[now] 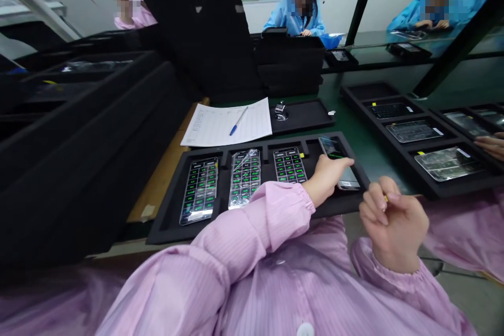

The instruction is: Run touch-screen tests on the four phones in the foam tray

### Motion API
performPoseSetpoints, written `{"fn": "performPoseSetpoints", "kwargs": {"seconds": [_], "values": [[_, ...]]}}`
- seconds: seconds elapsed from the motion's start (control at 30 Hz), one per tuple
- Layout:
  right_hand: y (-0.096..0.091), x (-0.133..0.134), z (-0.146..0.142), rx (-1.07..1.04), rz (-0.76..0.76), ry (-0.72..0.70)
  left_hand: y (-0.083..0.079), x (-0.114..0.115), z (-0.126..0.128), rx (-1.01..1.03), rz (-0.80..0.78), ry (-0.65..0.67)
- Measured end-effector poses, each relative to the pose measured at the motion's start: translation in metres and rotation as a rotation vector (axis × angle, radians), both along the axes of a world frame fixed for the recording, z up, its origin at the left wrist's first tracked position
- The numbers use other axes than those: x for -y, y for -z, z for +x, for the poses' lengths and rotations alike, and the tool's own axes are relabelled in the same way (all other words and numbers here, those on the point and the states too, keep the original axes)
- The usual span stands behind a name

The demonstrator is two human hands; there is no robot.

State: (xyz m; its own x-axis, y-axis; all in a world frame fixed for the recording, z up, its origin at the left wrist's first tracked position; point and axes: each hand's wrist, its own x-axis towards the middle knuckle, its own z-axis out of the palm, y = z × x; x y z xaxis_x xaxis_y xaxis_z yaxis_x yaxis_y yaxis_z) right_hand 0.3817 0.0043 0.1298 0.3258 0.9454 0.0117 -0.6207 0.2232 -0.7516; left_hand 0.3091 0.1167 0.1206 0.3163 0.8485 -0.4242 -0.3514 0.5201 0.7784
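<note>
A black foam tray (169, 215) lies in front of me with several phones in its slots, their screens lit with green test grids. My left hand (325, 178) reaches across and rests on the rightmost phone (338, 160), fingers curled on its screen. The phone beside it (290, 165) sits flat in its slot, and another phone (244, 178) has a clear film over it. My right hand (391, 226) is raised near the tray's right corner, fingers pinched on a small yellow tab (386, 198).
A paper form (220, 128) with a blue pen (238, 121) lies behind the tray. Stacked black trays (79, 131) fill the left. A long tray (394, 149) with more phones runs at the right, where another person's hand (492, 145) shows. Other workers sit at the back.
</note>
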Motion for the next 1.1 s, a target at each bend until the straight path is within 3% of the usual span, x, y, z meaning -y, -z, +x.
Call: {"fn": "performPoseSetpoints", "kwargs": {"seconds": [0.1,0.17,0.27,0.4,0.53,0.63,0.8,0.97,1.1], "values": [[0.001,0.006,-0.010,-0.076,-0.068,-0.271,-0.004,-0.006,-0.005,-0.064,0.060,-0.025],[0.006,0.006,-0.017,-0.083,-0.140,-0.358,-0.013,-0.004,-0.014,-0.049,0.120,-0.031],[0.013,0.002,-0.028,0.009,-0.216,-0.247,-0.031,0.003,-0.028,0.025,0.252,-0.039],[0.019,-0.007,-0.036,0.199,-0.181,-0.053,-0.044,0.017,-0.041,0.124,0.415,-0.075],[0.026,-0.011,-0.040,0.400,-0.157,0.036,-0.049,0.028,-0.050,0.180,0.410,-0.112],[0.031,-0.012,-0.044,0.470,-0.107,0.085,-0.057,0.029,-0.057,0.283,0.307,-0.134],[0.031,-0.014,-0.059,0.442,-0.050,0.100,-0.064,0.015,-0.072,0.549,-0.011,-0.061],[0.028,-0.013,-0.075,0.380,-0.039,0.039,-0.063,0.012,-0.082,0.663,0.081,0.153],[0.029,-0.013,-0.081,0.287,-0.033,-0.003,-0.064,0.016,-0.084,0.665,0.146,0.126]]}}
